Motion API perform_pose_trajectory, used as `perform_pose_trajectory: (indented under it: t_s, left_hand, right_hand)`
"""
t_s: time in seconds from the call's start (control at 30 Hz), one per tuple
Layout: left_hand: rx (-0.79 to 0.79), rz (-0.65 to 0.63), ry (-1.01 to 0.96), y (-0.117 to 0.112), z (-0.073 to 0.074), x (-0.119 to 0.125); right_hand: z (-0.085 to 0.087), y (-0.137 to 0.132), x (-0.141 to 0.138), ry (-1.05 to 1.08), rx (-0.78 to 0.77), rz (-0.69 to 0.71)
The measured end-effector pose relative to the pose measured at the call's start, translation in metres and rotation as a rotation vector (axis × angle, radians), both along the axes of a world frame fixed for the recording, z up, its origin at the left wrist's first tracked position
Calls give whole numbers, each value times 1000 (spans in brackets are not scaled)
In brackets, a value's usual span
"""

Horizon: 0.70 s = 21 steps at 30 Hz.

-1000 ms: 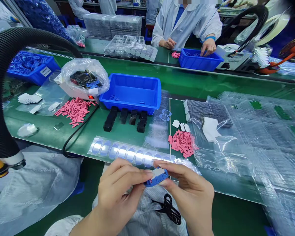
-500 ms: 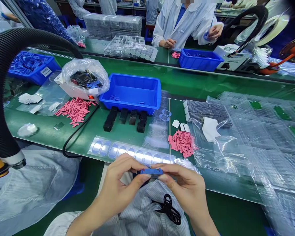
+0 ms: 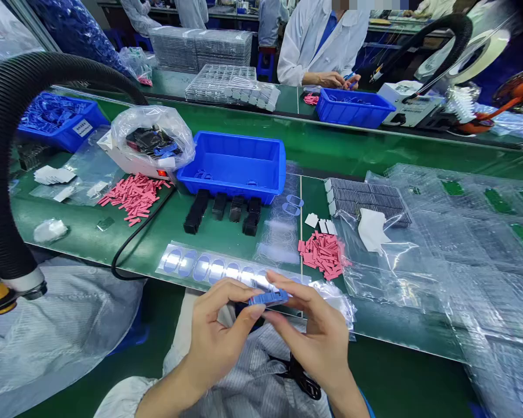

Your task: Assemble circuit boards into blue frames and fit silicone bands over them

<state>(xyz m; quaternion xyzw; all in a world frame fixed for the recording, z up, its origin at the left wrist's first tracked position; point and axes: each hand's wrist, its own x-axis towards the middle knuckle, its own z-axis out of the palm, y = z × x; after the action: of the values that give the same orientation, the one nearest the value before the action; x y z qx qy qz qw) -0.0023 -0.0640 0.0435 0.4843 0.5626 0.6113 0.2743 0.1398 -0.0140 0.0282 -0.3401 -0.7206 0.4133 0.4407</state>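
Observation:
My left hand [image 3: 218, 331] grips a small blue plastic part [image 3: 268, 298] between thumb and fingers, just above the bench's front edge. My right hand [image 3: 314, 331] is beside it, fingers spread above and below the part's right end and apparently not pressing on it. Its inner face is hidden. Beyond my fingers lies a sheet of clear oval stickers [image 3: 213, 270]. A pile of pink strips [image 3: 325, 255] sits to the right of it. A black cord [image 3: 303, 377] lies on my lap, partly hidden by my right hand.
On the green bench [image 3: 82, 232] stand a blue bin [image 3: 235, 165], black blocks [image 3: 220, 212], more pink strips [image 3: 133, 197] and a tray of grey parts [image 3: 366, 200]. A black hose [image 3: 26, 75] arcs at left. Across the belt, a co-worker's hands [image 3: 335, 80] are near another blue bin [image 3: 353, 109].
My right fingers have parted from the blue part, which stays edge-on in my left hand. Both hands shifted slightly. The co-worker's hands have come together above the far bin.

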Motion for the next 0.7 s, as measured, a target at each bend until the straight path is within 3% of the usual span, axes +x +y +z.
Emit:
perform_pose_trajectory:
  t_s: [0.13, 0.27, 0.37, 0.53, 0.7]
  left_hand:
    - [49, -19, -38, 0, -3, 5]
    - [85, -49, -28, 0, -4, 4]
    - [99, -64, 26, 2, -1, -1]
    - [142, -130, 162, 5, 5, -15]
    - [-48, -222, 125, 4, 6, -24]
  right_hand:
    - [-5, -8, -9, -34, 129, -163]
    - [-4, -12, -11, 49, -10, -206]
    - [0, -9, -5, 69, -67, -155]
    - [4, 4, 12, -69, 40, 53]
    - [3, 13, 23, -149, 103, 199]
